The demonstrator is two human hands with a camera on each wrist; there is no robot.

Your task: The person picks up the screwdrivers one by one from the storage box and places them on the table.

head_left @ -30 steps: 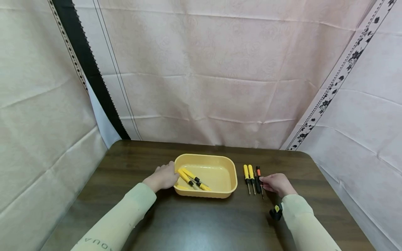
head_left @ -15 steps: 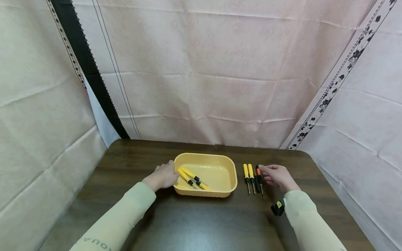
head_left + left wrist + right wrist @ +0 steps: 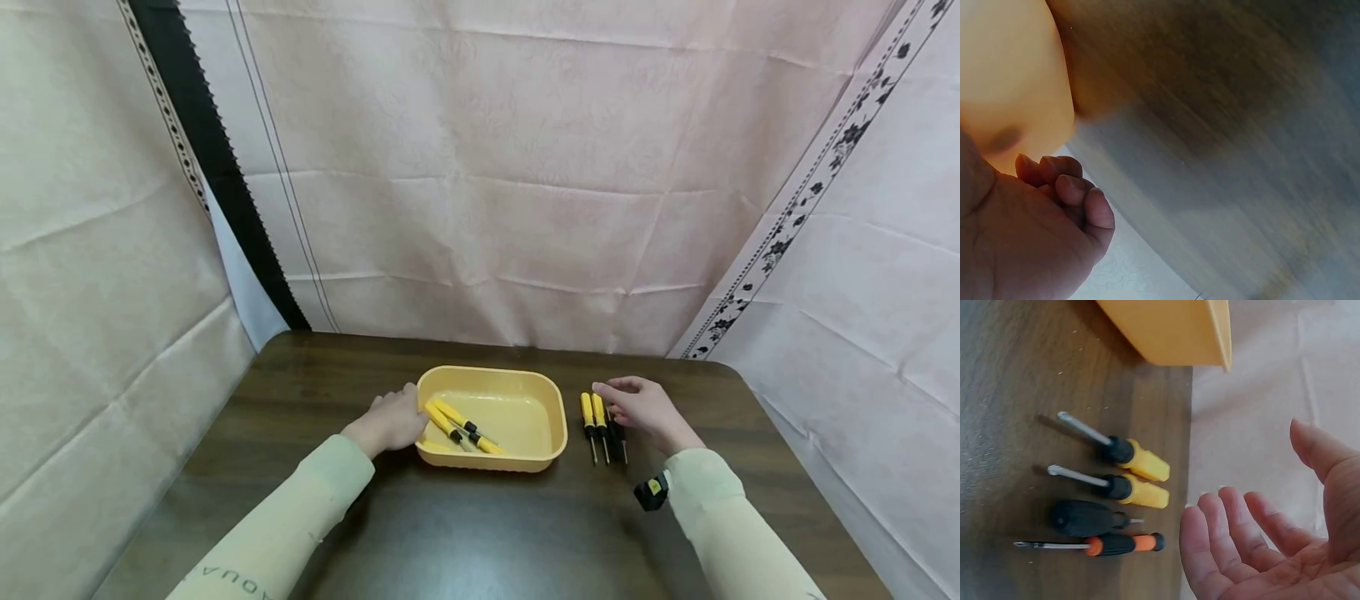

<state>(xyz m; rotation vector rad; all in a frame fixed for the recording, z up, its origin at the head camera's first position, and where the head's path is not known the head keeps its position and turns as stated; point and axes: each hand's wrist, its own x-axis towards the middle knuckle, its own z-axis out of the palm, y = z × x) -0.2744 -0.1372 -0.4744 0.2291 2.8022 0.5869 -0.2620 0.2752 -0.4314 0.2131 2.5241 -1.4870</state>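
My left hand (image 3: 390, 419) grips the left rim of a yellow plastic tray (image 3: 517, 372). In the left wrist view its fingers (image 3: 1099, 211) are curled beside the tray wall (image 3: 1016, 69). Several yellow-handled screwdrivers (image 3: 444, 422) lie in the tray's left part. My right hand (image 3: 643, 410) hovers over a row of tools right of the tray, holding nothing, thumb and fingers apart. In the right wrist view, the row has two yellow-and-black screwdrivers (image 3: 1147, 464), a black-handled screwdriver (image 3: 1088, 517) pointing the opposite way, and an orange-and-black screwdriver (image 3: 1119, 544).
Everything stands on a dark wooden table (image 3: 480, 533) with rounded far corners. Pale cloth (image 3: 480, 208) hangs behind the table and along both sides. A small black device (image 3: 651, 492) is strapped at the right wrist.
My right hand has moved away from beside the orange-and-black screwdriver, first up toward its handle end, then left over the row. The left hand and tray have stayed put.
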